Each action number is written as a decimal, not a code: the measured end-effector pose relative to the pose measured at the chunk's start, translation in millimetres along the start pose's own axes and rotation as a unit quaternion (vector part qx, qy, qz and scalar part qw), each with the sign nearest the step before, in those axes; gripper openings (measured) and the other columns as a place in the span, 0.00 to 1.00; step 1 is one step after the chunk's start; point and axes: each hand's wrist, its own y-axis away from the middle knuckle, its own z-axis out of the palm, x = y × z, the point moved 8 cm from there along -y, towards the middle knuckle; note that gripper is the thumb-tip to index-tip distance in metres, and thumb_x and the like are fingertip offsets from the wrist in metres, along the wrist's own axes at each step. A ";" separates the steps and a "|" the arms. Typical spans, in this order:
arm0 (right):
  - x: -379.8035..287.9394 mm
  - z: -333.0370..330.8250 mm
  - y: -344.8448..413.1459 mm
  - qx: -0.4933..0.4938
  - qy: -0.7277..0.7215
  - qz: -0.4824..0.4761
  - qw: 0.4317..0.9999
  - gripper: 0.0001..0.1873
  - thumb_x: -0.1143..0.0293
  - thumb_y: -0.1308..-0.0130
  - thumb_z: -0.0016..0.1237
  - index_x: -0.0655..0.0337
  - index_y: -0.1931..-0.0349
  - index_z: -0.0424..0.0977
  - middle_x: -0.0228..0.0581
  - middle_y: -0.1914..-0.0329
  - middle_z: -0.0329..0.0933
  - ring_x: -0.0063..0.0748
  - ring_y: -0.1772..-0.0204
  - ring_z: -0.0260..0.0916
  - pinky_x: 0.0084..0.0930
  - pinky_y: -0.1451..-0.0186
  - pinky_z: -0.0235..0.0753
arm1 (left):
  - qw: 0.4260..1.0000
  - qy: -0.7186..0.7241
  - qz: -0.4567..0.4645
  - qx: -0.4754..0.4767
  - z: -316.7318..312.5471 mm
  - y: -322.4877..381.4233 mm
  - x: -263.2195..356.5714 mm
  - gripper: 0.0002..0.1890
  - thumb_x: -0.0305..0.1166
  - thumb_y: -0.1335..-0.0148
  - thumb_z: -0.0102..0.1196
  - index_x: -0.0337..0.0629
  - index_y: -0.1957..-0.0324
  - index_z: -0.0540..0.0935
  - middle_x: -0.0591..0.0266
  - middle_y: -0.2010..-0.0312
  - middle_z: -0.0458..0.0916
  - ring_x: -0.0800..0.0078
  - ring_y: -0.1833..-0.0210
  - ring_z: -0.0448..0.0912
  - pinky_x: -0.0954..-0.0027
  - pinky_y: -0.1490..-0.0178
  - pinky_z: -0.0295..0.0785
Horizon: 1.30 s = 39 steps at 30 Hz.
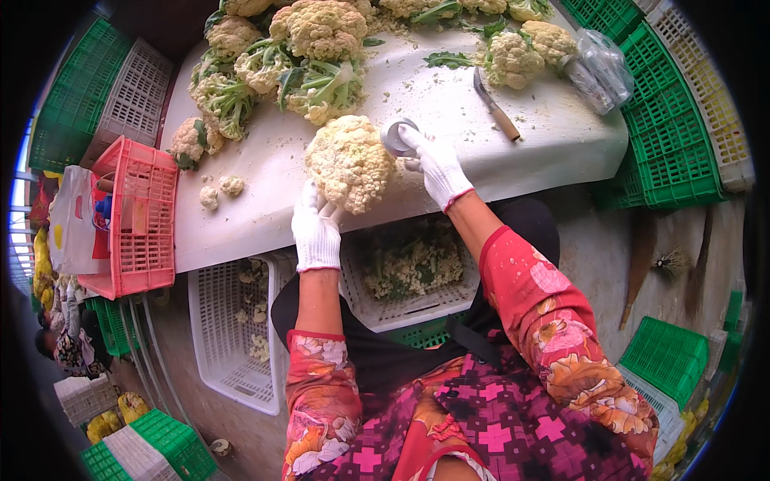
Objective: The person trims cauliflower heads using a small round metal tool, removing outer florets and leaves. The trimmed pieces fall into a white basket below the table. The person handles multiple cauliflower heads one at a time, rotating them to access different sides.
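Observation:
My left hand [316, 231], in a white knit glove, supports a large pale yellow cauliflower head [350, 162] from its lower left side, with the curds facing up. The cauliflower is at the front edge of the white-covered table [252, 198]. My right hand [438, 163], gloved the same way, grips a round, silvery ring-shaped tool [395, 137] close to the right side of that head. What exactly the tool is, I cannot tell. Two small florets [219, 191] lie on the table to the left. A curved knife with a wooden handle [504, 123] rests farther right.
More cauliflowers [319, 30] are heaped at the back left, others [511, 59] at the back right beside a clear plastic bag [598, 72]. A pink crate [144, 222] stands left. Below the table are white crates [210, 337] with trimmings [415, 270]. Green crates [668, 120] stack right.

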 end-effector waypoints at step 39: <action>-23.2 110.0 43.7 -0.217 0.589 -0.309 0.714 0.23 0.51 0.34 0.50 0.60 0.49 0.80 0.52 0.54 0.82 0.50 0.53 0.80 0.38 0.48 0.78 | 0.607 -0.697 0.379 0.040 21.0 -23.0 67.7 0.24 0.51 0.27 0.49 0.42 0.44 0.83 0.51 0.63 0.85 0.61 0.65 0.81 0.62 0.62 0.76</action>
